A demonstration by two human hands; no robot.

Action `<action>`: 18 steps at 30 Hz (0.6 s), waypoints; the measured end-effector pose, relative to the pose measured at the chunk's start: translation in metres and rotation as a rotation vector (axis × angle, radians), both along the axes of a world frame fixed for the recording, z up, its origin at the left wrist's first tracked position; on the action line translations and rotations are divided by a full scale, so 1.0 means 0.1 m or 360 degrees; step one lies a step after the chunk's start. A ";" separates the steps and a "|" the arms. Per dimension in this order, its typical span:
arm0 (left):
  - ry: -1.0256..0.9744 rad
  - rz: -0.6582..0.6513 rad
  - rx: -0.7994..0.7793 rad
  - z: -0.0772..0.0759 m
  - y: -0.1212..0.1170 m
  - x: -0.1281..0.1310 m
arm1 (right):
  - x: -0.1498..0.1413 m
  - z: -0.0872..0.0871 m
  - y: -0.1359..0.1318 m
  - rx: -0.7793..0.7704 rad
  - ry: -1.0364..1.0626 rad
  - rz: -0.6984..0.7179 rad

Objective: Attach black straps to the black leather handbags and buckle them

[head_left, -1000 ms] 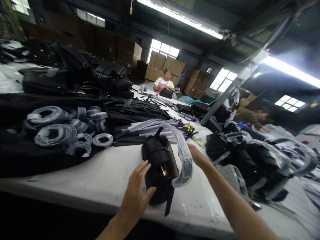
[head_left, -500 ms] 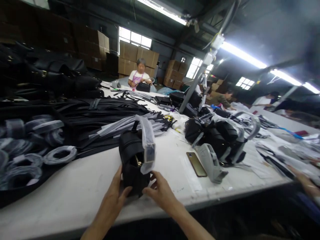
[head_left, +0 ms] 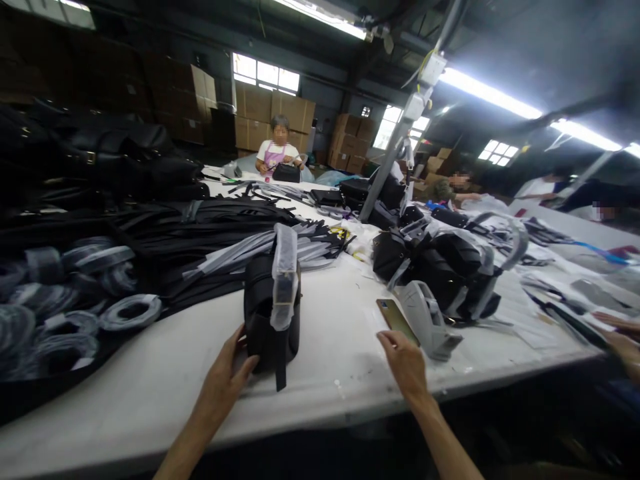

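Note:
A small black bag [head_left: 265,320] stands upright on the white table [head_left: 165,380], its handle wrapped in clear plastic [head_left: 284,277]. My left hand [head_left: 225,377] grips the bag's lower left side, thumb on its front. My right hand [head_left: 406,363] hovers over the table to the right of the bag, holding nothing, fingers loosely curled and reaching toward a phone [head_left: 395,320] that lies flat beside a grey plastic-wrapped strap [head_left: 425,320].
Black straps [head_left: 200,233] and wrapped coils [head_left: 75,300] cover the table's left. A heap of black bags [head_left: 440,267] sits at the right, more bags [head_left: 100,160] at the far left. A seated person [head_left: 277,150] works at the far end; another person's hand [head_left: 620,333] shows at the right edge.
My right hand has left the bag and moved right toward the phone. The bag has turned so its wrapped handle faces me. My left hand still holds it.

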State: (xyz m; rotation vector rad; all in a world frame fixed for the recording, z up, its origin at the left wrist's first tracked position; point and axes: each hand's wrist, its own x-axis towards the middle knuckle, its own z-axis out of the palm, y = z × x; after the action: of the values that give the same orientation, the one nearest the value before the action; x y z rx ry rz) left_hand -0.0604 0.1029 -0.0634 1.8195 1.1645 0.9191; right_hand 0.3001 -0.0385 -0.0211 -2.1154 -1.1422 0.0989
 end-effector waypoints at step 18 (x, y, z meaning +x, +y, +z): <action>-0.0108 0.0022 -0.0004 0.00 -0.04 0.00 | 0.65 -0.22 -0.19 -0.0583 -0.0149 -0.0142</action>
State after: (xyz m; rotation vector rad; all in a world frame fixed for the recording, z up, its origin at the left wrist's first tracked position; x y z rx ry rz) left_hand -0.0607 0.0990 -0.0631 1.7668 1.1369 0.9793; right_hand 0.3653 -0.0576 -0.0432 -2.5140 -1.1500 0.1808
